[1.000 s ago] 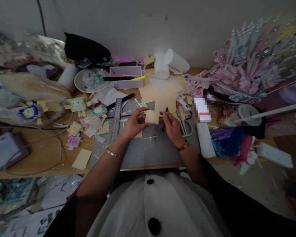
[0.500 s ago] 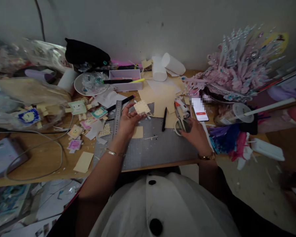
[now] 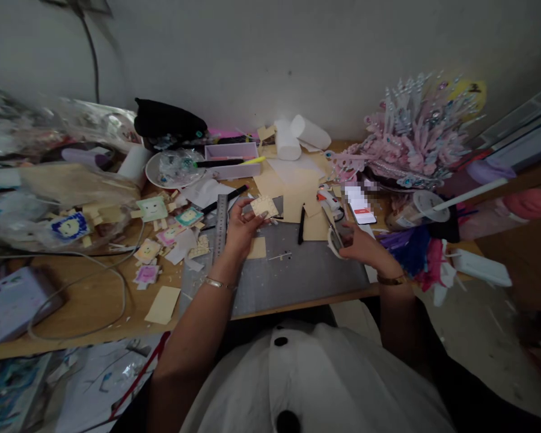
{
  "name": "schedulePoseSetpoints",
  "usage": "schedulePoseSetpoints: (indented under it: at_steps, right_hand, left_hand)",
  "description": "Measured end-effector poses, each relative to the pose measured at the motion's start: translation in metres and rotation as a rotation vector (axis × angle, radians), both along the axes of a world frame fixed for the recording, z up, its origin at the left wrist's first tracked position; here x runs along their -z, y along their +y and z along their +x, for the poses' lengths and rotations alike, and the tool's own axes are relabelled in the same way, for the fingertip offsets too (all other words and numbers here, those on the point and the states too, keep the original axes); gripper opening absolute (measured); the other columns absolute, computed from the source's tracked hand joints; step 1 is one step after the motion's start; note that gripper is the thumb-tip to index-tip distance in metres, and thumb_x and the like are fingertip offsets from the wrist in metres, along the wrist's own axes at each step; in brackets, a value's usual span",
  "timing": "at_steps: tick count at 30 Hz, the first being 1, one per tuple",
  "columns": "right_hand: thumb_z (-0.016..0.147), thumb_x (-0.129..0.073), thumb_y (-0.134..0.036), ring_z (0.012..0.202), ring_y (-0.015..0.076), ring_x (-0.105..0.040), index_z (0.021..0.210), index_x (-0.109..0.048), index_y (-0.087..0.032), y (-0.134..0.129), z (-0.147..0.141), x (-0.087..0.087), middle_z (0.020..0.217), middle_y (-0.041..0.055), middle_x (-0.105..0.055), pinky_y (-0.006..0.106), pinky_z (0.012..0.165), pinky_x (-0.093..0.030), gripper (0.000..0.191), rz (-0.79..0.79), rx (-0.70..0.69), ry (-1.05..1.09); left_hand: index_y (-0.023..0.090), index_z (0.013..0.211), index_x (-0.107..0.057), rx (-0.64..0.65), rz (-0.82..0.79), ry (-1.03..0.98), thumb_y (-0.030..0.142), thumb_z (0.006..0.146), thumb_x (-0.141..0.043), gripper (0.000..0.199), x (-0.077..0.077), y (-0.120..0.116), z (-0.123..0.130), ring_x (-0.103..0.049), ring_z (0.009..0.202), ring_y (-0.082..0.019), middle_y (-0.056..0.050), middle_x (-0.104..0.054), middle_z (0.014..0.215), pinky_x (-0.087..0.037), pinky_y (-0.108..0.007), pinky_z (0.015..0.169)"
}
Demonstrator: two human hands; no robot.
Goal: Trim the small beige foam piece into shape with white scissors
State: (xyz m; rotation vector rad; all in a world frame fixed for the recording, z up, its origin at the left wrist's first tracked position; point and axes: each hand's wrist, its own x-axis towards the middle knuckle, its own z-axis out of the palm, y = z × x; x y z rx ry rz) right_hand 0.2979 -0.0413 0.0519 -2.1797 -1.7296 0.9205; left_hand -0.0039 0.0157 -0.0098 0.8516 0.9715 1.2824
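Note:
My left hand [image 3: 243,228] pinches a small cream card piece [image 3: 264,206] with marks on its face, held above the grey cutting mat [image 3: 279,282]. At the right of the mat my right hand [image 3: 359,245] is closed on the pale handle of a pair of scissors [image 3: 334,239], blades pointing away from me. A black pen [image 3: 302,224] lies between the hands. Left of my left hand lies a metal ruler [image 3: 220,225]. Below the held piece is a cream card rectangle [image 3: 256,248] on the mat.
Small card figures [image 3: 152,208] and a looped cable [image 3: 125,288] lie at left. Behind the mat are a lilac tray [image 3: 234,171], a white bowl [image 3: 152,171] and card sheets [image 3: 293,204]. At right are a phone [image 3: 359,204], a lidded cup [image 3: 415,210] and pink crowns [image 3: 406,144].
My right hand has lifted and turned the scissors, so they appear more edge-on. The left hand still pinches the card piece. The whole view has shifted slightly.

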Motion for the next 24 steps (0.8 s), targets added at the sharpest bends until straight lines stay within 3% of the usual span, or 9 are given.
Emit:
schedulePoseSetpoints:
  at_steps: [5, 10, 13, 15, 18, 20, 24]
  right_hand:
    - [0.055, -0.068, -0.016, 0.072, 0.0190, -0.064, 0.119, -0.061, -0.019, -0.018, 0.009, -0.003, 0.075, -0.0033, -0.065, 0.029, 0.066, -0.048, 0.065, -0.053, 0.138, 0.545]
    - [0.052, -0.085, -0.020, 0.088, 0.0223, -0.072, 0.124, -0.061, -0.027, -0.027, 0.003, -0.002, 0.094, 0.0011, -0.072, 0.033, 0.075, -0.056, 0.076, -0.035, 0.152, 1.002]
    - [0.050, -0.092, -0.024, 0.083, 0.0216, -0.073, 0.120, -0.063, -0.029, -0.021, -0.008, -0.001, 0.099, 0.0024, -0.074, 0.036, 0.077, -0.058, 0.077, -0.050, 0.124, 1.195]
    - [0.052, -0.094, -0.026, 0.079, 0.0190, -0.071, 0.116, -0.066, -0.026, -0.012, -0.021, -0.001, 0.102, 0.0050, -0.075, 0.032, 0.073, -0.057, 0.070, -0.113, 0.072, 1.246]
    - [0.052, -0.093, -0.026, 0.074, 0.0173, -0.068, 0.112, -0.068, -0.022, 0.006, -0.047, 0.001, 0.091, 0.0041, -0.073, 0.026, 0.061, -0.052, 0.064, -0.180, -0.017, 1.274]
    - [0.047, -0.094, -0.018, 0.073, 0.0150, -0.066, 0.114, -0.066, -0.025, 0.020, -0.064, 0.001, 0.087, -0.0002, -0.071, 0.024, 0.061, -0.053, 0.073, -0.136, -0.004, 1.298]
    - [0.051, -0.093, -0.022, 0.071, 0.0134, -0.063, 0.113, -0.065, -0.023, 0.049, -0.082, -0.002, 0.088, -0.0006, -0.068, 0.021, 0.054, -0.053, 0.068, -0.039, -0.115, 1.205]
  left_hand:
    - [0.024, 0.119, -0.051, -0.012, -0.008, -0.012, 0.033, 0.067, -0.088, 0.064, -0.001, -0.003, 0.005, -0.071, 0.068, -0.013, -0.002, -0.074, 0.091, -0.055, -0.025, 0.065]
    - [0.020, 0.117, -0.057, -0.009, -0.009, -0.065, 0.033, 0.061, -0.093, 0.068, -0.004, -0.004, 0.008, -0.069, 0.065, -0.012, -0.001, -0.076, 0.085, -0.056, -0.025, 0.068]
    - [0.016, 0.107, -0.067, 0.022, -0.016, -0.078, 0.036, 0.058, -0.094, 0.060, -0.005, -0.003, 0.008, -0.069, 0.069, -0.012, -0.004, -0.078, 0.091, -0.056, -0.025, 0.070]
    - [0.015, 0.099, -0.070, 0.041, -0.034, -0.072, 0.038, 0.056, -0.095, 0.054, -0.006, -0.004, 0.009, -0.068, 0.069, -0.011, -0.005, -0.078, 0.090, -0.055, -0.023, 0.068]
    - [0.015, 0.089, -0.072, 0.043, -0.073, -0.056, 0.041, 0.055, -0.096, 0.050, -0.006, -0.005, 0.009, -0.067, 0.064, -0.011, -0.003, -0.076, 0.079, -0.053, -0.022, 0.063]
    - [0.015, 0.087, -0.071, 0.038, -0.081, -0.037, 0.043, 0.056, -0.095, 0.048, -0.009, -0.004, 0.010, -0.067, 0.062, -0.012, -0.003, -0.075, 0.077, -0.052, -0.023, 0.060]
    - [0.017, 0.091, -0.068, 0.044, -0.036, 0.005, 0.048, 0.061, -0.092, 0.049, -0.021, 0.002, 0.010, -0.066, 0.058, -0.011, -0.003, -0.076, 0.080, -0.050, -0.023, 0.056]
